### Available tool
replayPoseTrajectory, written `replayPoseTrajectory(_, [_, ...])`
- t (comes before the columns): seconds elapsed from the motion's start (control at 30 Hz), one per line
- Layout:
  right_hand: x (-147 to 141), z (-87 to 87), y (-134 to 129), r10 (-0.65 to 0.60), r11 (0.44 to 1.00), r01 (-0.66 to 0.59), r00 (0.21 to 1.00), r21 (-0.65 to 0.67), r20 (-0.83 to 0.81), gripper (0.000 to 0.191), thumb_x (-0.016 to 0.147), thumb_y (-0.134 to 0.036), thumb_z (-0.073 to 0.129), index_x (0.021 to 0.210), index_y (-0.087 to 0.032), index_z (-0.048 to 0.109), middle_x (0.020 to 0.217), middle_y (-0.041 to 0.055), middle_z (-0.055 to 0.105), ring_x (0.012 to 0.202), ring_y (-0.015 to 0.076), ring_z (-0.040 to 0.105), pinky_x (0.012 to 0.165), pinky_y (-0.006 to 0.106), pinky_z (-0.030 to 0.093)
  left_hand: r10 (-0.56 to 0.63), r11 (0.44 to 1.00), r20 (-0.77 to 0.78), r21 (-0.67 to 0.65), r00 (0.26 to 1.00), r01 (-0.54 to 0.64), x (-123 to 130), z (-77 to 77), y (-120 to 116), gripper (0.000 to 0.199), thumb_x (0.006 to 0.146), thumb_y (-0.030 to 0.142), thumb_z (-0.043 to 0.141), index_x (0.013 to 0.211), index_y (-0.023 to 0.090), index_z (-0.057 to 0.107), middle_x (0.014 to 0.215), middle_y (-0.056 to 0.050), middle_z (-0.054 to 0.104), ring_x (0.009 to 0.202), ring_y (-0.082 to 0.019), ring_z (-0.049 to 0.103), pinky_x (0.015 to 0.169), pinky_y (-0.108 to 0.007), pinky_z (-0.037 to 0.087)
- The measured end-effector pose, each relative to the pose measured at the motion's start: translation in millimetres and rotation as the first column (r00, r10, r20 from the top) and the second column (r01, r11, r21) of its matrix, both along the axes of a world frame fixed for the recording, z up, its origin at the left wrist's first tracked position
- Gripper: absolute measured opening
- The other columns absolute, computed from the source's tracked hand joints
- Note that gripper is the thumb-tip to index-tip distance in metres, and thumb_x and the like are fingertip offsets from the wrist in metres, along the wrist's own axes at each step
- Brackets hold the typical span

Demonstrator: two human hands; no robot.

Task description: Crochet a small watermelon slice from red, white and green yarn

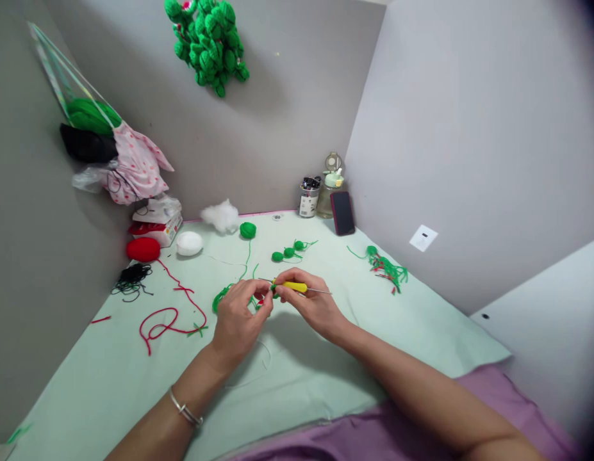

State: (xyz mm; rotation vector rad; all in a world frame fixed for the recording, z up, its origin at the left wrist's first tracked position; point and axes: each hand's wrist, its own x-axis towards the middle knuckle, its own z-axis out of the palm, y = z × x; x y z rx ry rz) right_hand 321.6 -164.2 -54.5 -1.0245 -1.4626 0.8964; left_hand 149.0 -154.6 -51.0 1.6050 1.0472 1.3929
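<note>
My left hand (239, 315) pinches a small green and red crochet piece (261, 302) over the middle of the table; the fingers cover much of it. Touching the same piece from the other side, my right hand (313, 299) is closed around a crochet hook with a yellow handle (295, 286), its thin metal end sticking out to the right. Green yarn (222, 298) lies looped just behind my left hand and leads back to a small green yarn ball (247, 230). Three small green crocheted balls (289, 252) lie in a row beyond my hands.
Red yarn (175, 329) trails from a red ball (143, 250) at left, near a white yarn ball (189, 243), black yarn (132, 280) and fluffy stuffing (220, 216). A phone (343, 213), pen cup (308, 200) and bottle (329, 192) stand at the back. Yarn scraps (389, 269) lie right.
</note>
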Motion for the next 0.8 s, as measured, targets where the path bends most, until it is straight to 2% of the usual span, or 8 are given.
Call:
replayPoseTrajectory(0.1, [-2, -1.7, -1, -0.012, 1.000, 0.012, 0.999, 0.020, 0.035, 0.014, 0.082, -0.029, 0.079, 0.091, -0.023, 0.071, 0.094, 0.0023, 0.072, 0.088, 0.0190, 0.068, 0.081, 0.032, 0.057, 0.023, 1.000, -0.025, 0.005, 0.999, -0.023, -1, -0.6, 2, 0.024, 0.074, 0.006, 0.081, 0.076, 0.030, 0.082, 0.074, -0.001, 0.072, 0.077, -0.024, 0.061, 0.083, -0.030, 0.047])
replayPoseTrajectory(0.17, [-3, -1.4, -1, -0.012, 1.000, 0.011, 0.999, 0.018, 0.049, 0.012, 0.081, -0.026, 0.076, 0.092, -0.023, 0.070, 0.093, 0.0021, 0.072, 0.087, 0.0187, 0.067, 0.082, 0.033, 0.056, 0.015, 1.000, -0.044, -0.001, 0.999, -0.015, -3, -1.6, 3, 0.021, 0.075, 0.009, 0.080, 0.078, 0.029, 0.082, 0.076, -0.001, 0.073, 0.076, -0.023, 0.063, 0.078, -0.030, 0.048])
replayPoseTrajectory(0.37, [-2, 2.0, 1, 0.005, 0.998, -0.003, 0.999, -0.063, 0.037, 0.009, 0.083, -0.025, 0.067, 0.091, -0.021, 0.071, 0.083, 0.0008, 0.072, 0.072, 0.0156, 0.065, 0.067, 0.028, 0.052, -0.071, 0.997, -0.115, -0.035, 0.991, 0.067, -5, -6.5, 7, 0.008, 0.086, 0.021, 0.073, 0.083, 0.025, 0.078, 0.070, 0.001, 0.073, 0.065, -0.020, 0.064, 0.066, -0.029, 0.048])
replayPoseTrajectory(0.47, [0, 2.1, 4, -0.002, 0.997, 0.004, 0.999, -0.076, 0.033, 0.009, 0.083, -0.025, 0.067, 0.089, -0.021, 0.072, 0.078, -0.0006, 0.069, 0.068, 0.0143, 0.061, 0.064, 0.027, 0.050, -0.077, 0.997, -0.134, -0.004, 0.988, 0.077, -5, -7.8, 7, 0.003, 0.087, 0.025, 0.074, 0.089, 0.025, 0.076, 0.081, -0.001, 0.075, 0.074, -0.021, 0.068, 0.072, -0.030, 0.051])
replayPoseTrajectory(0.57, [1, 1.3, 5, -0.007, 0.998, 0.009, 0.999, -0.057, 0.038, 0.008, 0.084, -0.026, 0.067, 0.089, -0.021, 0.072, 0.078, -0.0007, 0.068, 0.068, 0.0142, 0.061, 0.064, 0.027, 0.050, -0.047, 0.998, -0.148, 0.041, 0.988, 0.054, -5, -9.0, 7, 0.006, 0.085, 0.026, 0.076, 0.090, 0.024, 0.074, 0.084, -0.002, 0.075, 0.078, -0.022, 0.069, 0.078, -0.033, 0.052])
replayPoseTrajectory(0.7, [-1, -1.2, 3, -0.007, 1.000, 0.006, 0.998, 0.018, 0.058, 0.010, 0.085, -0.028, 0.075, 0.091, -0.022, 0.072, 0.088, 0.0013, 0.070, 0.078, 0.0163, 0.065, 0.070, 0.028, 0.052, -0.013, 0.998, -0.154, 0.061, 0.988, 0.023, -6, -10.8, 8, 0.005, 0.084, 0.028, 0.071, 0.087, 0.025, 0.075, 0.082, -0.002, 0.076, 0.077, -0.022, 0.068, 0.080, -0.034, 0.052])
replayPoseTrajectory(0.8, [-3, -4.7, 0, -0.001, 0.996, -0.007, 0.997, 0.091, 0.079, 0.012, 0.083, -0.023, 0.076, 0.095, -0.022, 0.074, 0.096, 0.0023, 0.071, 0.084, 0.0175, 0.066, 0.077, 0.031, 0.053, 0.004, 0.999, -0.139, 0.049, 0.990, 0.003, -6, -10.3, 8, 0.008, 0.080, 0.026, 0.072, 0.087, 0.025, 0.076, 0.082, -0.002, 0.077, 0.078, -0.022, 0.068, 0.082, -0.035, 0.051])
